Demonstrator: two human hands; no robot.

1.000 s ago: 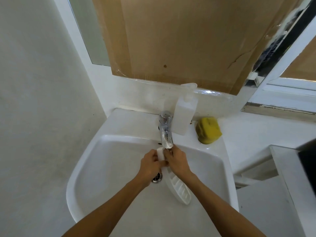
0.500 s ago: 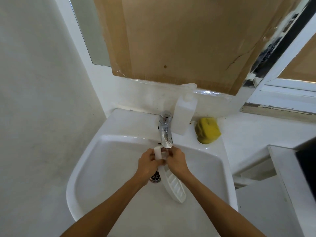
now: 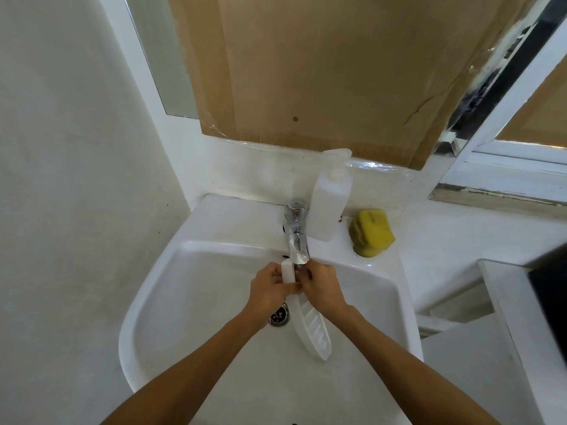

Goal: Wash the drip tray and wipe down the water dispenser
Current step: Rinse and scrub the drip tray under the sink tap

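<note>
A white sink [image 3: 147, 302] is seen against the wall on the left. Over its bowl, the left hand [image 3: 268, 288] is closed on the upper part of a white drip tray [image 3: 310, 325], and the right hand [image 3: 322, 285] is clamped on the same part from the other side. The tray is held on edge, its long axis running from just under the tap [image 3: 296, 234] down and slightly rightward toward the viewer; its slotted face is turned to the right. The drain [image 3: 279, 315] lies just left of it. Further right, a white bottle [image 3: 329, 207] and a yellow sponge [image 3: 371, 233] are set on the sink's ledge.
</note>
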